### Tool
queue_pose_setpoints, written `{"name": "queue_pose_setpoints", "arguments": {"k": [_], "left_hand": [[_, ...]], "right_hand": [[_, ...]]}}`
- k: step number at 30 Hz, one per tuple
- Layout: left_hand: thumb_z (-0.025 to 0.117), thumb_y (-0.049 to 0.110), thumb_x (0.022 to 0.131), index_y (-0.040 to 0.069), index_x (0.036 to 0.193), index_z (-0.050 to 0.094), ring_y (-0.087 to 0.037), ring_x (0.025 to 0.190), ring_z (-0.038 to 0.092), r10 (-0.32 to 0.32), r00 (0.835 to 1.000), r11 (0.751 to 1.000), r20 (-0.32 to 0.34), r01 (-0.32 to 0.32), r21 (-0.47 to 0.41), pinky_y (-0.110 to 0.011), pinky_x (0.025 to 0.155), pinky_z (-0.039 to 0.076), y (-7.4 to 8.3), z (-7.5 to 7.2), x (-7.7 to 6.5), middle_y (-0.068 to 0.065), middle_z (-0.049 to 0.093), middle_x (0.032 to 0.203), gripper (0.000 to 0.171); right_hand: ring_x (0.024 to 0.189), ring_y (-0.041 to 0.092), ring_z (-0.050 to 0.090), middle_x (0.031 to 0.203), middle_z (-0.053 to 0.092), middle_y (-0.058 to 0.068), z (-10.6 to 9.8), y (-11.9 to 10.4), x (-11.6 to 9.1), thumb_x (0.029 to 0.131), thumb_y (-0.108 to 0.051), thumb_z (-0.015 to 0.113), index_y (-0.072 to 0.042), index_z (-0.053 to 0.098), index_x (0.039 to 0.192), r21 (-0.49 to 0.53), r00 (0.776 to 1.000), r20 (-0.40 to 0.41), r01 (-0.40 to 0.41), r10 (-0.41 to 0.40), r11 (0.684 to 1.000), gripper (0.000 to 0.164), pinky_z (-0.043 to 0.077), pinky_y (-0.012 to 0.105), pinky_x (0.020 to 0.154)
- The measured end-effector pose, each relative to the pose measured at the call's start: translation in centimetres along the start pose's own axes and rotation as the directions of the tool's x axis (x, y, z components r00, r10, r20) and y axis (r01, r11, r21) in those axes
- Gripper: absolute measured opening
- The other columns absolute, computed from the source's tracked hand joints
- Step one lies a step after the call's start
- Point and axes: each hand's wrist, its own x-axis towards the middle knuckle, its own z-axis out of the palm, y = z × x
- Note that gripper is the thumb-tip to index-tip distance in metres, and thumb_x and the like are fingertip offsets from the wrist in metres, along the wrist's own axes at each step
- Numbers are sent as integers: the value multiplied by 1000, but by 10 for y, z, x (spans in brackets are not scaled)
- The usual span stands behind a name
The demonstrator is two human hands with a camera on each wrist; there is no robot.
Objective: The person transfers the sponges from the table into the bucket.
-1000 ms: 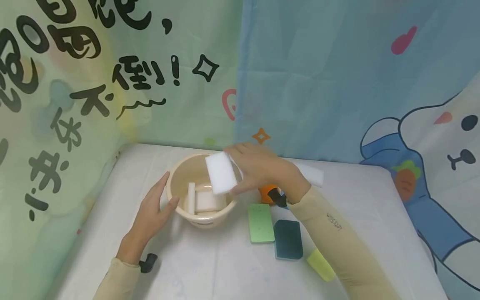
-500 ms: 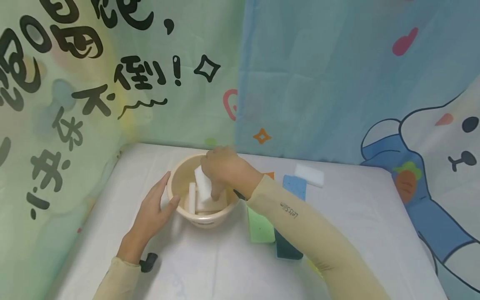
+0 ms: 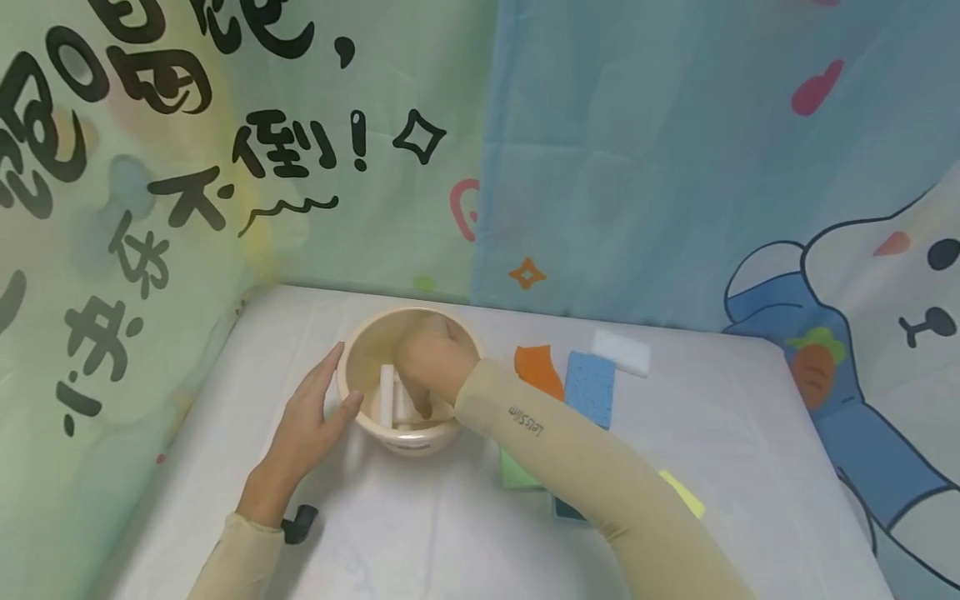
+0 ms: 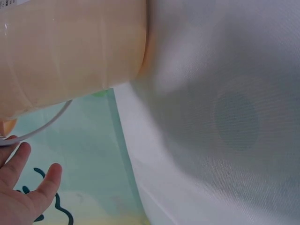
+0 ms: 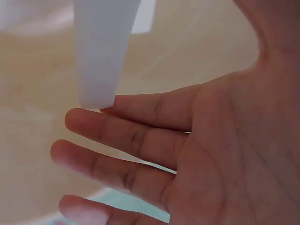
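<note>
A cream bucket stands on the white-covered table. At its left side, my left hand touches the wall with straight, spread fingers; a thin pale handle passes near those fingers in the left wrist view. Inside the bucket, my right hand pinches a white sponge block by its ends, the index fingertip at one end and the other fingers extended. The thumb's contact lies outside the right wrist view. Beside this block another thin white sponge stands on edge. The hand hides much of the bucket's floor.
Right of the bucket lie an orange piece, a blue sponge and a white block. My right forearm partly covers a green sponge, a dark teal sponge and a yellow one. Printed cloth rises behind the table.
My right hand has carried the white sponge from above the rim down into the bucket, to the left, beside the upright one. My left hand has stayed at the bucket's side.
</note>
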Motion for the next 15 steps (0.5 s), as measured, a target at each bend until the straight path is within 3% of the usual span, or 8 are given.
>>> {"name": "queue_pose_setpoints", "arguments": {"k": [4, 8, 11, 15], "left_hand": [[59, 34, 100, 10, 159, 27, -35, 143, 34, -9, 1000, 1000, 4, 9, 6, -56, 115, 29, 1, 0, 0, -14, 35, 158, 71], [58, 36, 100, 7, 158, 29, -36, 143, 34, -10, 1000, 1000, 3, 10, 8, -56, 115, 29, 1, 0, 0, -15, 35, 158, 71], [59, 35, 100, 6, 157, 29, -36, 143, 34, -10, 1000, 1000, 4, 10, 11, -57, 115, 29, 2, -1, 0, -15, 35, 158, 70], [59, 33, 100, 7, 158, 29, -36, 143, 34, -10, 1000, 1000, 2, 10, 16, -56, 115, 29, 4, -1, 0, -15, 35, 158, 70]], "right_hand": [[97, 16, 59, 113, 63, -6, 5, 3, 3, 76, -56, 79, -25, 74, 109, 75, 999, -44, 18, -14, 997, 45, 56, 35, 79], [101, 14, 54, 111, 62, -8, 11, 9, 4, 67, -51, 89, -26, 75, 106, 236, 994, -112, 42, -16, 971, 49, 53, 35, 89], [102, 15, 56, 109, 64, -8, 14, 15, 3, 64, -52, 91, -23, 75, 108, 271, 987, -148, 105, -67, 957, 55, 51, 34, 93], [104, 17, 56, 110, 64, -7, 16, 25, -1, 71, -59, 85, -18, 69, 121, 237, 967, -204, 200, -153, 951, 67, 47, 39, 99]]}}
